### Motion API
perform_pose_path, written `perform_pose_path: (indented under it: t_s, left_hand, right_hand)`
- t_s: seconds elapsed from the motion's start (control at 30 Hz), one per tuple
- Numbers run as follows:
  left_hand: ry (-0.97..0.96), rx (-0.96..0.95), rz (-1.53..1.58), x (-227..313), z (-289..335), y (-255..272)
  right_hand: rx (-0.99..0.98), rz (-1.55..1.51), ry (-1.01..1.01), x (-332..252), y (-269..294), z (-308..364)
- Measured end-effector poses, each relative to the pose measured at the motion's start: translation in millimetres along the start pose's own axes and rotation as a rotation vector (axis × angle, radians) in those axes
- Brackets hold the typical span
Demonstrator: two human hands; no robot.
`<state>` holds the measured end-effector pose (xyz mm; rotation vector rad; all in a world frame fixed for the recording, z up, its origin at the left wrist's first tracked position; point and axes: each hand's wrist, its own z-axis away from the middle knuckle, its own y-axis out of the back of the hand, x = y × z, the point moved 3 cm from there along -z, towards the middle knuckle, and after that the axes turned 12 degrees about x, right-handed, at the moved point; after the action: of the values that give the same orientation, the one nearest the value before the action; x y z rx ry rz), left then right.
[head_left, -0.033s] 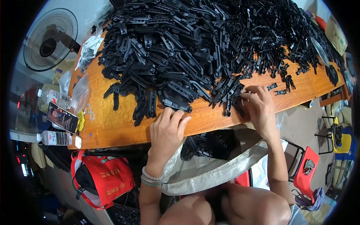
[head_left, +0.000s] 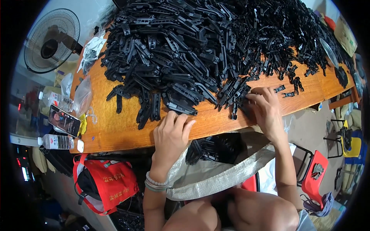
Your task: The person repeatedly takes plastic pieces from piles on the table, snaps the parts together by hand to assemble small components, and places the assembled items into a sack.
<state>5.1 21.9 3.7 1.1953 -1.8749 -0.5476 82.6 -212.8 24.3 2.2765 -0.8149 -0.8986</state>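
A big heap of black plastic parts (head_left: 169,42) covers the far side of the wooden table (head_left: 111,133). My left hand (head_left: 171,131) rests at the near edge, fingers loosely bent and thumb apart. Its fingertips are by a long, slotted black plastic piece (head_left: 181,108) at the heap's front. To the right, my right hand (head_left: 268,113) arches over the tabletop with fingers apart. Those fingertips reach the side of a bunch of small black plastic clips (head_left: 233,92); dark parts and shadow beneath the palm hide any contact.
Below the table edge, an open white woven sack (head_left: 219,179) holds more black parts. A phone (head_left: 64,120), water bottles (head_left: 57,141) and a fan (head_left: 52,42) are at left. Beneath hangs a red bag (head_left: 110,181). A red chair (head_left: 314,177) stands right.
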Motion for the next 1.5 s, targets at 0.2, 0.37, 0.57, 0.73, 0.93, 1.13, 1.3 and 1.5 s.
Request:
perform_pose_path:
  t_s: [0.2,0.37,0.57,0.73,0.93,1.13,1.3,1.5]
  left_hand:
    - [0.207,0.059,-0.123,-11.5,14.5,8.3]
    - [0.544,0.257,0.031,-0.1,28.4,26.5]
    - [0.774,-0.254,0.996,44.4,31.9,11.0]
    - [0.694,-0.343,1.017,39.8,33.6,7.3]
    - [0.853,-0.413,1.109,40.5,31.3,6.9]
    - [0.194,-0.242,0.644,51.6,20.8,17.0]
    - [0.117,-0.154,0.589,52.5,27.3,17.5]
    - [0.106,-0.151,0.622,57.1,29.8,15.0]
  right_hand:
    - [0.050,0.019,-0.017,18.6,-4.5,9.8]
    - [0.070,-0.509,-0.473,9.6,2.6,25.4]
    - [-0.346,-1.055,-0.382,-44.4,-1.5,32.5]
    - [-0.267,-0.881,-0.230,-46.3,-1.2,34.8]
    - [-0.206,-0.691,-0.041,-55.7,5.8,32.3]
    - [-0.186,-0.631,0.005,-58.6,6.9,36.0]
    - [-0.088,-0.509,0.076,-64.8,11.5,27.0]
    - [-0.297,-0.595,-0.013,-60.1,7.3,33.1]
